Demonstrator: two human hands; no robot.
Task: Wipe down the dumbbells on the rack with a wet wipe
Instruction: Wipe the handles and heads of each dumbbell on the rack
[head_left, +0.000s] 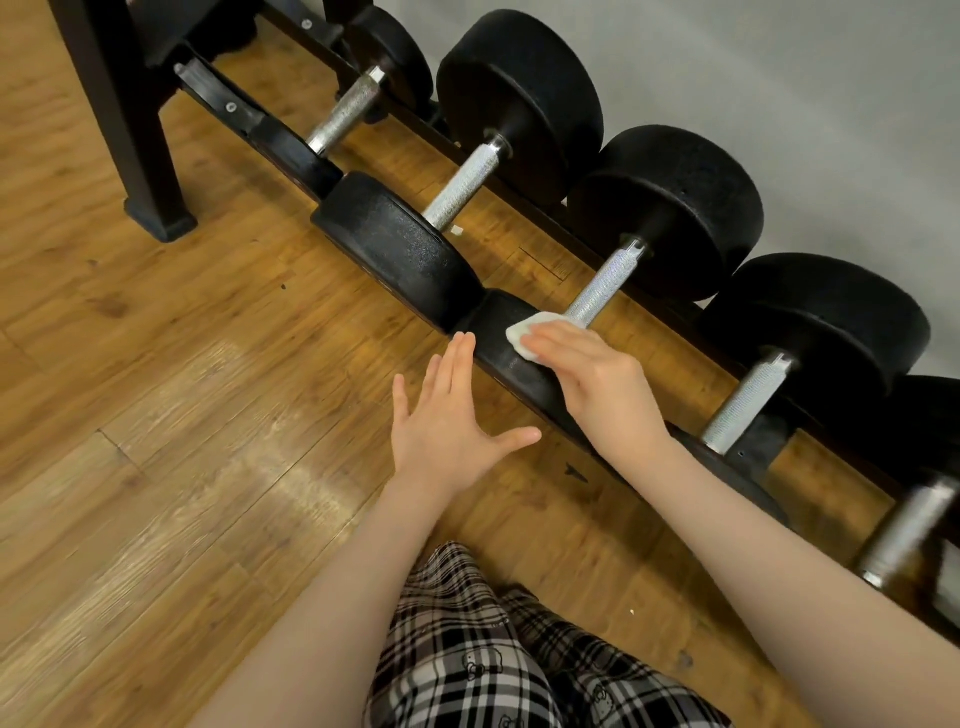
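Head view: the right hand (597, 379) presses the wipe (530, 332) flat-fingered onto the near head of 1 dumbbell (602, 291), the handle just beyond its fingertips. The left hand (452, 421) hovers spread, holding nothing. Roughly 4 others (1 half cut off) probably await wiping.
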